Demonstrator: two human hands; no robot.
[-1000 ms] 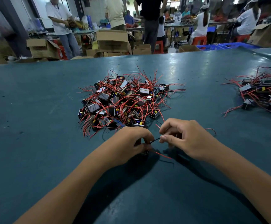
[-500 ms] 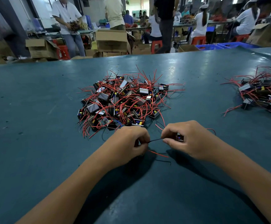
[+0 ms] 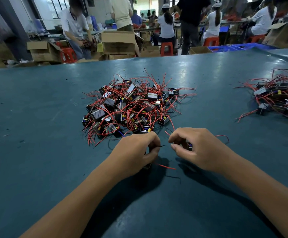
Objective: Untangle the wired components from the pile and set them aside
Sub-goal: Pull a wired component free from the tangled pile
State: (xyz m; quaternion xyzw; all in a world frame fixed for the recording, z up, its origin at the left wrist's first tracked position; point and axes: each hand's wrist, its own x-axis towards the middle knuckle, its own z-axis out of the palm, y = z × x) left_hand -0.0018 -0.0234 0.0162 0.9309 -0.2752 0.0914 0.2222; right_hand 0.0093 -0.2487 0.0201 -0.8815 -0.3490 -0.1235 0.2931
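Between the hands, the black wire is no longer stretched: the left hand (image 3: 136,150) and right hand (image 3: 193,148), just before the pile (image 3: 131,105), are each curled round a separate component, so separation is judged complete.

Overhead light bright, cool; glare patches on my worktop (image 3: 199,73) far side; dark soft shadows under my forearms; daylight from back windows (image 3: 54,11) washed out; background workers soft, blurred; wide-angle bending at frame edges.
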